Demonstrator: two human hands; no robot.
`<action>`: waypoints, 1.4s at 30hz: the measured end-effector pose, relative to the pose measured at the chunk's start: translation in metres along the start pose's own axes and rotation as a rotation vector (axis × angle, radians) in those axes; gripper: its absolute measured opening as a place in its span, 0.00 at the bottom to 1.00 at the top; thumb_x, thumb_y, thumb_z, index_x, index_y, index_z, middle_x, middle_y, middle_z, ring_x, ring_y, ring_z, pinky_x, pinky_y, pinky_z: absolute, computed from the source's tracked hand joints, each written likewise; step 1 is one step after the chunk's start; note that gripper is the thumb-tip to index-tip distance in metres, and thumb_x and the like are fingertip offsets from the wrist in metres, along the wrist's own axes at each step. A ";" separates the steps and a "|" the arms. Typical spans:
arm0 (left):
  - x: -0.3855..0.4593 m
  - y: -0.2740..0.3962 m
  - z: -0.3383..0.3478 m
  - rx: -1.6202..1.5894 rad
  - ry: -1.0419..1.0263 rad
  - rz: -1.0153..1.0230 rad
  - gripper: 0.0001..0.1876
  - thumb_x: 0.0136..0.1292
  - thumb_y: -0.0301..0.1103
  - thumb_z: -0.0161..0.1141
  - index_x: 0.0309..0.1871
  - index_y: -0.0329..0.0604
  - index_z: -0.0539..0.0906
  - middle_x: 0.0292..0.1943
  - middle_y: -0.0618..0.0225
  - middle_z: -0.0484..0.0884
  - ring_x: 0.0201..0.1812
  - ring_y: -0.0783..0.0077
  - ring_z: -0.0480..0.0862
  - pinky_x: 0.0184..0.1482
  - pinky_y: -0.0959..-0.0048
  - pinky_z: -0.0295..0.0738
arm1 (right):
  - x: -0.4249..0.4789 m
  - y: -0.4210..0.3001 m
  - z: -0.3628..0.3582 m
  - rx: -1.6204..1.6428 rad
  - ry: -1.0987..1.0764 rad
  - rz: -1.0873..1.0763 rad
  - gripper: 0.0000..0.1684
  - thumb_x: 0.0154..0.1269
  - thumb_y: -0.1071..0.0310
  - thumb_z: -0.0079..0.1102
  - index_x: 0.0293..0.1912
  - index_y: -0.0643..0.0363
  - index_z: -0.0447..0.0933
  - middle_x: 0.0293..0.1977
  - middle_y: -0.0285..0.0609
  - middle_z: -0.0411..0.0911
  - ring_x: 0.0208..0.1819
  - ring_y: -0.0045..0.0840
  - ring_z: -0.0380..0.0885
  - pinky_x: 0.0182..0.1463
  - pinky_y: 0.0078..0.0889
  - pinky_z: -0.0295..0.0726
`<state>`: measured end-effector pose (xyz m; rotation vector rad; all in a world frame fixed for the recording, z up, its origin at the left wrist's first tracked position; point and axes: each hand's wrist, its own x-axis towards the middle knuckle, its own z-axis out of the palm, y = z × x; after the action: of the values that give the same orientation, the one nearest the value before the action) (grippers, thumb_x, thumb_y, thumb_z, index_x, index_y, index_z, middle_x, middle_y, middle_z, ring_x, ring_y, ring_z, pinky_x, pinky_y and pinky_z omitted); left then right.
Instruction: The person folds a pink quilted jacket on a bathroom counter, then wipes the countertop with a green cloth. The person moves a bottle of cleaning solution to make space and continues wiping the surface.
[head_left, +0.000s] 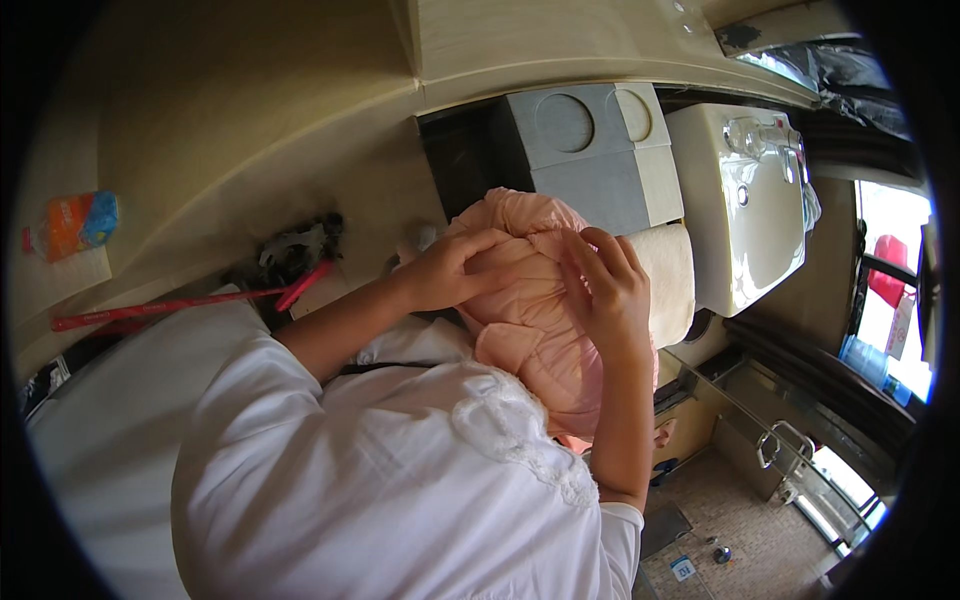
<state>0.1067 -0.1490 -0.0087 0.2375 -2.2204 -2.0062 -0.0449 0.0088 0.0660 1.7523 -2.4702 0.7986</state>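
A pink quilted puffer garment (540, 300) lies bunched in front of my white shirt, with folds and a flap showing. My left hand (457, 268) rests on its left part, thumb and fingers apart against the fabric. On the right side, my right hand (609, 289) has bent fingers touching the garment near its upper folds; whether they pinch the cloth is unclear. The surface beneath the garment is mostly hidden.
Grey and cream blocks with round recesses (589, 161) stand beyond the garment, beside a white ceramic basin (750, 225). A cream folded cloth (664, 277) is right of my hands. At left are a red strip-like handle (172, 307), black plastic (300, 247) and an orange-blue packet (81, 225).
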 end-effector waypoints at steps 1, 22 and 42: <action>-0.004 -0.002 0.000 -0.030 0.010 0.001 0.20 0.65 0.34 0.66 0.58 0.35 0.78 0.48 0.64 0.82 0.50 0.74 0.79 0.52 0.73 0.75 | 0.002 -0.001 0.000 -0.012 -0.021 0.001 0.16 0.52 0.74 0.67 0.43 0.60 0.81 0.38 0.42 0.78 0.36 0.37 0.78 0.38 0.36 0.80; -0.014 0.013 0.033 0.275 0.217 0.314 0.08 0.52 0.27 0.66 0.37 0.40 0.85 0.35 0.63 0.81 0.39 0.62 0.80 0.42 0.64 0.76 | 0.005 -0.041 0.012 0.046 -0.080 -0.122 0.04 0.55 0.78 0.64 0.31 0.63 0.78 0.23 0.41 0.74 0.21 0.31 0.76 0.24 0.31 0.75; 0.020 -0.022 0.000 -0.199 -0.003 0.028 0.11 0.59 0.26 0.68 0.46 0.36 0.86 0.40 0.62 0.87 0.41 0.73 0.87 0.44 0.74 0.82 | -0.019 -0.036 0.022 0.014 0.032 0.044 0.07 0.58 0.79 0.64 0.38 0.64 0.79 0.24 0.43 0.76 0.23 0.33 0.76 0.26 0.33 0.74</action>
<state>0.0874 -0.1552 -0.0309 0.1800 -1.9946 -2.1932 0.0004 0.0078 0.0562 1.6820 -2.4970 0.8423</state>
